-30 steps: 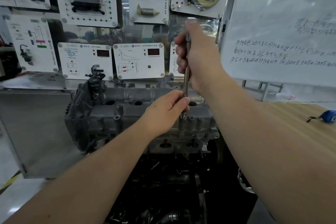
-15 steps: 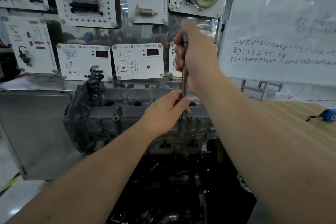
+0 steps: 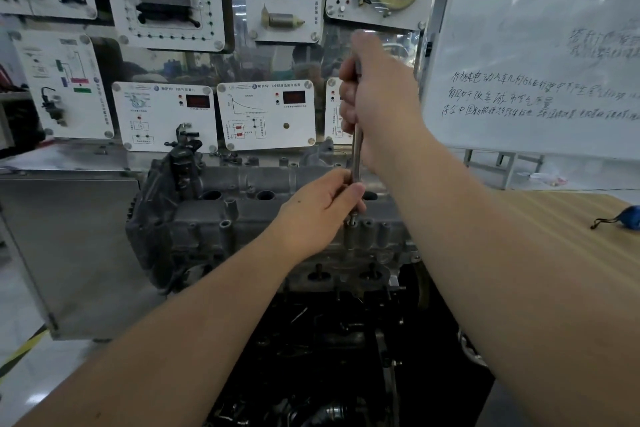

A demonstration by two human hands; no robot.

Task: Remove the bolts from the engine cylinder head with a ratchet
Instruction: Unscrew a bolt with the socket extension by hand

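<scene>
The whiteboard (image 3: pixel 540 55) carries handwritten Chinese lines, too blurred to read; the wall panels (image 3: pixel 266 114) bear small print, also illegible. The right hand (image 3: pixel 377 97) grips the upright ratchet (image 3: pixel 356 156) high up; the left hand (image 3: pixel 322 208) pinches its lower shaft, seated on the cylinder head (image 3: pixel 242 215) beside the bench (image 3: pixel 554 229)

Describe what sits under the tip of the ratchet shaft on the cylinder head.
The ratchet tip meets a raised boss on the cylinder head. The left hand pinches the shaft just above, covering the socket; no bolt head shows.
</scene>
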